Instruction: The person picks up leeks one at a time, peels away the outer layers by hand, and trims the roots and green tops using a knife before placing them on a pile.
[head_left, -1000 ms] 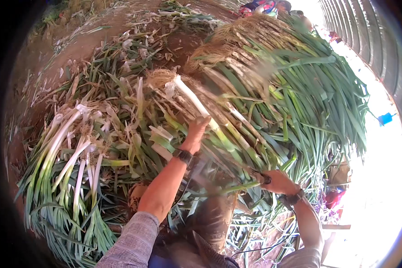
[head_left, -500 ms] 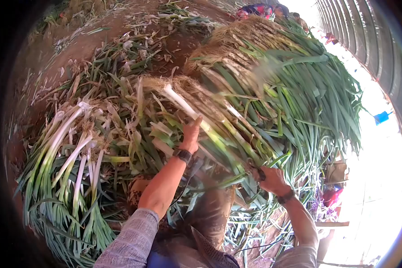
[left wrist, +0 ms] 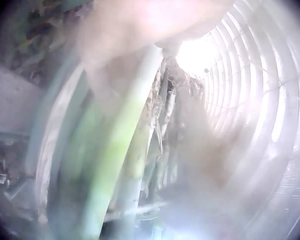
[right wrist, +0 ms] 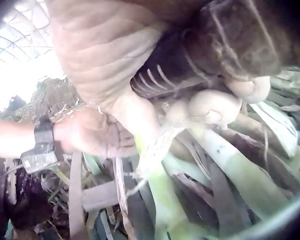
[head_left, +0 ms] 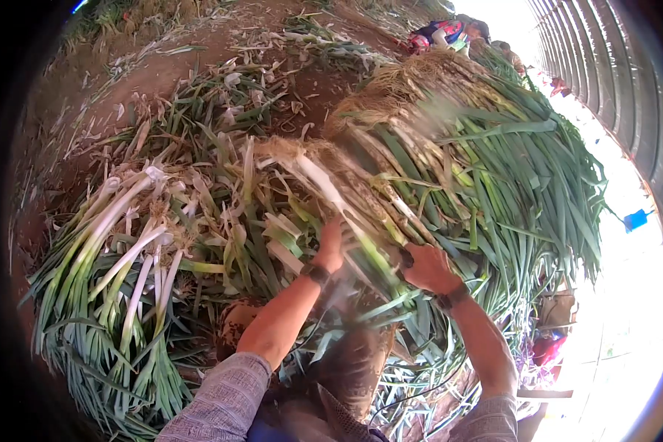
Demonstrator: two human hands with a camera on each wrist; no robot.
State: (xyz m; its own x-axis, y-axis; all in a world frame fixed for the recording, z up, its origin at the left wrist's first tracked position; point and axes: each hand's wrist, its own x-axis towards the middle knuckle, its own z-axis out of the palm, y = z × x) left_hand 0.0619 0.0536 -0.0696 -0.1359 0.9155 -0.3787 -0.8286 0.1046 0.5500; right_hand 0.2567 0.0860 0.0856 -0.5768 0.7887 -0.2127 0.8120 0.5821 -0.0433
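Observation:
A leek (head_left: 320,180) with a bare white lower shaft and a green upper part slants across the middle of the head view. My left hand (head_left: 331,247) grips its shaft below the white part; the left wrist view is blurred, with the pale green shaft (left wrist: 122,130) running under the hand. My right hand (head_left: 429,269) is beside the leek's green part, close to the left hand. In the right wrist view, its fingers (right wrist: 215,106) curl round a dark ridged tool handle (right wrist: 165,75), whose working end is hidden. A torn papery strip (right wrist: 160,145) hangs by the right thumb.
Unpeeled, rooted leeks (head_left: 523,169) form a large heap at right. Peeled white leeks (head_left: 129,287) lie in a pile at left. Leaf scraps (head_left: 232,110) litter the soil. Behind the heap is another person (head_left: 449,33); a ribbed wall (head_left: 604,81) curves along the right.
My right hand has moved left and up along the leek, closer to my left hand. The left hand keeps its grip, and the head view has shifted slightly.

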